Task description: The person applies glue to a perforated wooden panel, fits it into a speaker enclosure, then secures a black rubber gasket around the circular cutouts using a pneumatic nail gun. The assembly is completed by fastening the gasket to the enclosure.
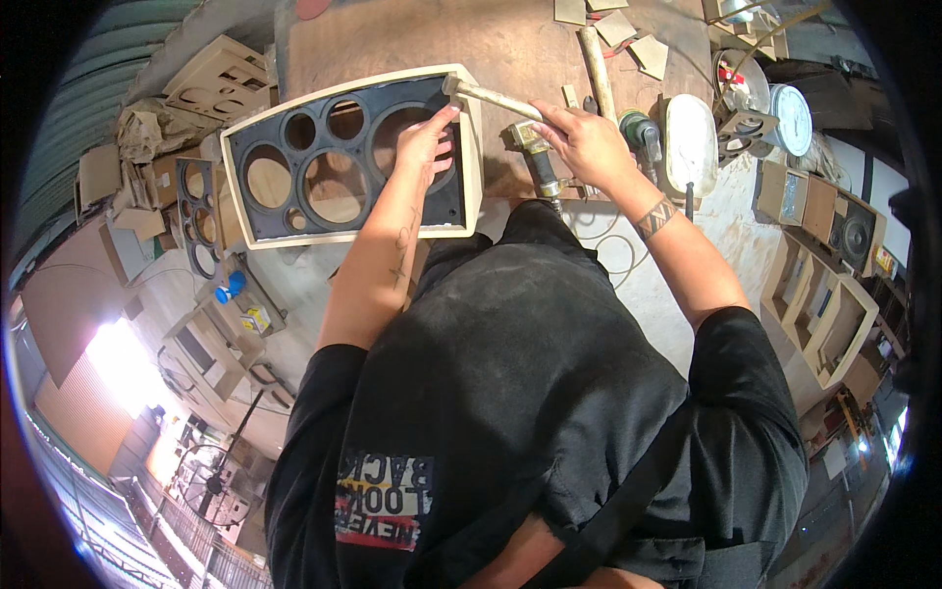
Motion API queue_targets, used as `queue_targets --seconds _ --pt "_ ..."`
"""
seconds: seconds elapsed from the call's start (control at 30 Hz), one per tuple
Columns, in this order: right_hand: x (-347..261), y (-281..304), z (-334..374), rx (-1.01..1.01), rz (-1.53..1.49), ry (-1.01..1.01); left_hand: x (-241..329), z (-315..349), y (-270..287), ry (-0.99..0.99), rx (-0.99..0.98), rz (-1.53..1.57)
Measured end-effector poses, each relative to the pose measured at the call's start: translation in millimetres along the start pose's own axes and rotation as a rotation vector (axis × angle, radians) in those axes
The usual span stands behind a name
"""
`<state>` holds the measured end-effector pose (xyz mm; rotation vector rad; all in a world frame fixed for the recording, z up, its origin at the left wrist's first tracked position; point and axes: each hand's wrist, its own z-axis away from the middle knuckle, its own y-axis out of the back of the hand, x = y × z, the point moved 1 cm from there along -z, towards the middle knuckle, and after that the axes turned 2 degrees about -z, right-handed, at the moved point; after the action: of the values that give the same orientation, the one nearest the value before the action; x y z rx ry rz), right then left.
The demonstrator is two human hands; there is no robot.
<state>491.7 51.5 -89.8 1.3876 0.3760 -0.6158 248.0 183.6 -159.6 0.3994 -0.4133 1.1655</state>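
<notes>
Your right hand point(589, 147) is wrapped round the pale wooden handle of a hammer point(498, 100), fingers curled in, with the hammer's head at the top right corner of the speaker box point(473, 182). That box has a pale wooden rim around a dark front panel point(378, 110) cut with round holes of several sizes, and it sits at the near left part of the brown table point(392, 34), its lower edge reaching out past the tabletop toward you. Your left hand point(420, 147) lies over the right part of the panel, in front of a large round hole, its thumb pointing up toward the hammer's head and its fingers bent; you can't tell from this view whether they pinch anything small. Just below your right hand is a power tool point(538, 162), and to the right of it a green-topped tool point(640, 133) and a white oval tray point(691, 147). Beyond that hand lies a long pale wooden handle point(596, 69), with thin wooden squares point(649, 55) near the table's far right side
</notes>
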Motion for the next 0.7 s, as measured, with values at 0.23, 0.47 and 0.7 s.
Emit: queue_targets --seconds 0.23,0.47,0.7 --pt "28.7 -28.1 14.5 0.196 -0.458 -0.159 -2.3 -1.6 -5.3 -0.083 0.041 -0.064" --pt "101.1 -88.5 -2.3 0.216 -0.312 -0.597 1.3 7.4 -9.6 -0.124 0.053 -0.040" --pt "152.1 -113.6 -63.5 0.174 -0.015 -0.613 3.0 6.4 -5.5 -0.115 0.064 -0.031"
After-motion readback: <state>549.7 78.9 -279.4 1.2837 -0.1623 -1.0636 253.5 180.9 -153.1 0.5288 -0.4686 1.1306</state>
